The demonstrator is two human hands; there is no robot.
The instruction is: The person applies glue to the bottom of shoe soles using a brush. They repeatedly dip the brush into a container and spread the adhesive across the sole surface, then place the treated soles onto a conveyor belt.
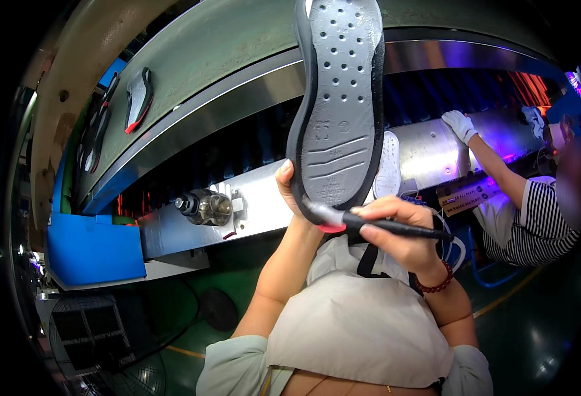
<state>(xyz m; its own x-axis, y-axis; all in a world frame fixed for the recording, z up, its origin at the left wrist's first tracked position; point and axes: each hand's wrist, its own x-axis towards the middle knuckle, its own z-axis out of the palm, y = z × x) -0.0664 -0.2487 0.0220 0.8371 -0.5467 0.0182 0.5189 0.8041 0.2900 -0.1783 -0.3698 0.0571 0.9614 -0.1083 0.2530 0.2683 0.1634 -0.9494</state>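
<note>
A large shoe sole [338, 122] is held up in front of me, its grey, perforated inner face toward me and its black rim around it. My left hand [288, 189] is closed on the sole's lower left edge, with most of the fingers hidden behind it. In my right hand [404, 228] is a brush [429, 231] with a black handle, gripped between thumb and fingers. Its pale, blurred bristles are at the sole's lower left rim, close to my left hand. A bit of red shows at the sole's bottom end.
Behind the sole runs a green conveyor belt [238, 43] with another sole [139, 99] at left. A glass jar [214, 207] stands on the metal ledge [172, 231]. A white perforated sole piece [388, 165] lies beyond my right hand. At right, a co-worker's gloved hand [458, 125] touches the ledge.
</note>
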